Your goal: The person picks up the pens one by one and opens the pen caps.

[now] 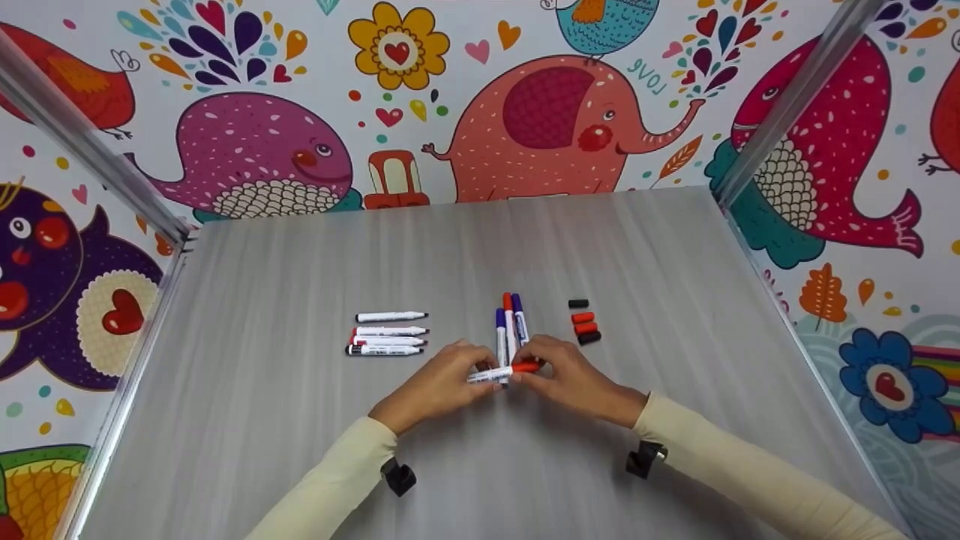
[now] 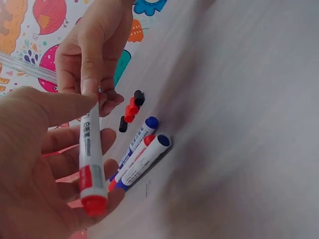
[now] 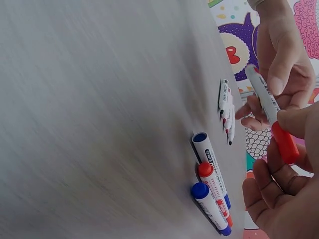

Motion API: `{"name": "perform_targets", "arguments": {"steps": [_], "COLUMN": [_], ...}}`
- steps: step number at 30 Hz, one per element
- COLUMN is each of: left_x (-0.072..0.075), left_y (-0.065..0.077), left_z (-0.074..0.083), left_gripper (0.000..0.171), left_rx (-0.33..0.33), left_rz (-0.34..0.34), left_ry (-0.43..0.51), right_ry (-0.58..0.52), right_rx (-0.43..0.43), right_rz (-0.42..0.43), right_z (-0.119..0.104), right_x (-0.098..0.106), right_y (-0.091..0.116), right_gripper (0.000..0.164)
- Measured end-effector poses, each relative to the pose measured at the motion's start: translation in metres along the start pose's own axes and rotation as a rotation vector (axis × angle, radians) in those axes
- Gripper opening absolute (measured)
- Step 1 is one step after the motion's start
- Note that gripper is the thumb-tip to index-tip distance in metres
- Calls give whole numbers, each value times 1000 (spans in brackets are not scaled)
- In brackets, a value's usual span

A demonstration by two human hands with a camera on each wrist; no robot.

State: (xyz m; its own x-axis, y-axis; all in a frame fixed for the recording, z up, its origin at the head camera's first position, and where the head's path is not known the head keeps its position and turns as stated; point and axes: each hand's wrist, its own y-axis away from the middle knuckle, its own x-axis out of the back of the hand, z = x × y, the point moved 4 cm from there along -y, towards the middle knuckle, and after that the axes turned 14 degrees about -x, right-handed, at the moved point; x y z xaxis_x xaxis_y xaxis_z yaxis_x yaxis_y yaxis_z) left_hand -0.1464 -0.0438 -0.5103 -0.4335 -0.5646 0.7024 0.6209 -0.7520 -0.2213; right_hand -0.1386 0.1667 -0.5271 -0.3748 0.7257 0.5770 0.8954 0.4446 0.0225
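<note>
A white marker (image 1: 489,374) is held level between both hands, over the near ends of the standing row of capped markers. My left hand (image 1: 448,377) grips its white barrel, thumb along the top and fingers beneath, as the left wrist view shows. Its red tail end (image 2: 94,204) points back toward the left palm. My right hand (image 1: 574,377) pinches the red cap (image 3: 285,142), which meets the front of the barrel. Just beyond the hands lie two blue-capped markers (image 3: 212,206) and a red-capped marker (image 3: 215,186) between them, side by side.
Left of the hands, several uncapped markers (image 1: 390,317) with black and red ends lie in a stack of rows, tips rightward. To the right are loose caps, black (image 1: 578,304) and red (image 1: 583,318), in a column. A patterned wall (image 1: 405,112) and metal posts (image 1: 795,112) bound the grey table (image 1: 300,262).
</note>
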Motion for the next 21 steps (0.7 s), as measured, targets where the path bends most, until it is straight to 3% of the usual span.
{"name": "perform_targets", "arguments": {"steps": [4,7,12,21], "left_x": [-3,-5,-6,-6], "left_y": [-1,-1,-1,1], "left_z": [5,8,11,14], "left_gripper": [19,21,21,21], "left_rx": [-118,-174,-175,-186], "left_rz": [-18,-16,-17,7], "left_ry": [-233,-331,-361,-327], "right_ry": [25,33,30,15], "right_rx": [4,3,4,10], "right_rz": [-28,-58,-102,-124], "right_z": [0,-2,-3,-4], "right_x": [-2,-3,-4,-2], "right_y": [0,0,1,1], "right_gripper": [13,12,16,16]}}
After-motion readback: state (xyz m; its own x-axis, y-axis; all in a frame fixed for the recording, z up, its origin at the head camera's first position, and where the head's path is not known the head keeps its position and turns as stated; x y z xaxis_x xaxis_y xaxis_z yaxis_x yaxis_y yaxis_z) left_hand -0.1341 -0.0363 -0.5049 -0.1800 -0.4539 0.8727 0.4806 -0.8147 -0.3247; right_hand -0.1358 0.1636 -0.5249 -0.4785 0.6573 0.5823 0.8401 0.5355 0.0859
